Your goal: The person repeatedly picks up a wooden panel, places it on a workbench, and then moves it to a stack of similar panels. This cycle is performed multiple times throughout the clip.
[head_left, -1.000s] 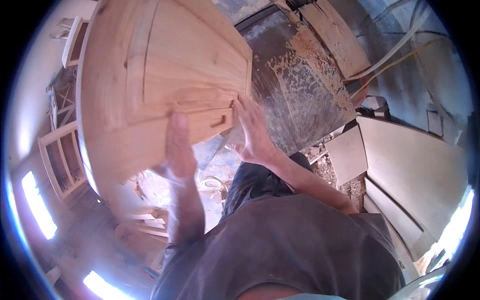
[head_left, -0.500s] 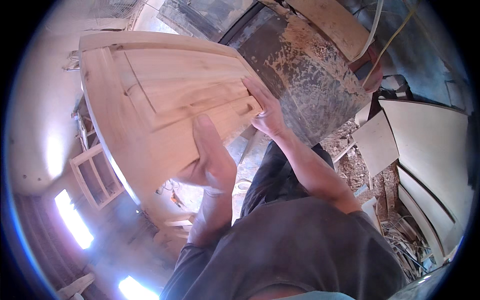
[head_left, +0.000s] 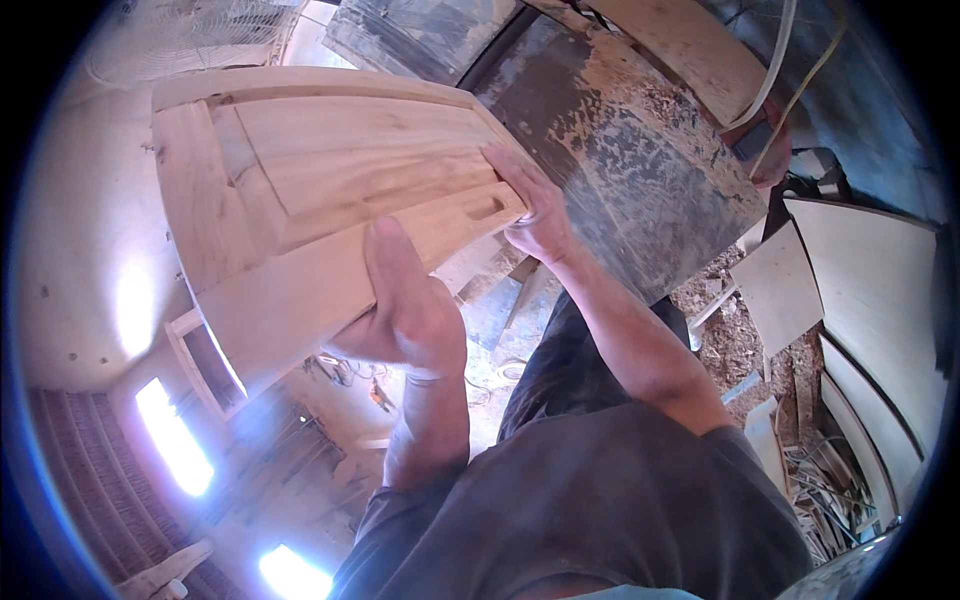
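A pale wooden panel door (head_left: pixel 340 150), with a raised centre panel and a frame around it, is held up in front of me at a tilt. My left hand (head_left: pixel 405 310) grips its near edge, the thumb lying on top and the fingers hidden underneath. At the right end my right hand (head_left: pixel 535 205) clasps the door, fingers over the face, close to a small slot cut in the near rail. The door's underside is out of sight.
Beyond the door lies a dark metal machine table (head_left: pixel 640 190) strewn with sawdust. Pale boards (head_left: pixel 870 290) lean at the right, with offcuts (head_left: pixel 830 490) heaped below. A wooden frame (head_left: pixel 205 365) stands at the left. Wood shavings (head_left: pixel 725 320) cover the floor beside my legs.
The view has shifted slightly, so the machine table and boards sit further right. The door's near left corner has risen a little. Both hands keep their hold on it.
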{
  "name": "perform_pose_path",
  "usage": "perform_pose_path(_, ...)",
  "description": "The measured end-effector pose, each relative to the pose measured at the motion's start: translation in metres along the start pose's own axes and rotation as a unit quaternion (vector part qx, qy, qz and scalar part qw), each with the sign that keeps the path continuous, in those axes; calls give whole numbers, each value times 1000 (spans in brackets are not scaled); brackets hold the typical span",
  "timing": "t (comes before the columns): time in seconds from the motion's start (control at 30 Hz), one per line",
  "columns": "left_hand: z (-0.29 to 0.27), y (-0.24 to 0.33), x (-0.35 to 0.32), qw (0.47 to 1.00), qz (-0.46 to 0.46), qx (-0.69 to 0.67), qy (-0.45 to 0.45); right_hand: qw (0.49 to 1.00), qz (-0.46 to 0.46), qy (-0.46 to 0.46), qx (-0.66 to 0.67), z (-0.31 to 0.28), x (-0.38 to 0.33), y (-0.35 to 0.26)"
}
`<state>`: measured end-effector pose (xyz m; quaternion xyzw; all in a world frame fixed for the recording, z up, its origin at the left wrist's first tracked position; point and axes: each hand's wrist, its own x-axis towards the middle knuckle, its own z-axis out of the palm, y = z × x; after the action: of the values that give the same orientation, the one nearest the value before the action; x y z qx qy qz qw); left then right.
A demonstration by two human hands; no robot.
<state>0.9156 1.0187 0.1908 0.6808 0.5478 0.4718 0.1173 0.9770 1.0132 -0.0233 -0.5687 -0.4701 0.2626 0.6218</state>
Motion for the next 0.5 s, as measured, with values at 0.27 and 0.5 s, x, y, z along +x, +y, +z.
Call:
perform_pose_path(0.27, 18, -4, 11, 982, 4, -181, 56, 1000, 12, -12, 3, 6, 7, 3)
perform_pose_path(0.5, 19, -6, 18, 987, 6, -147, 71, 1000, 19, -15, 4, 12, 12, 5)
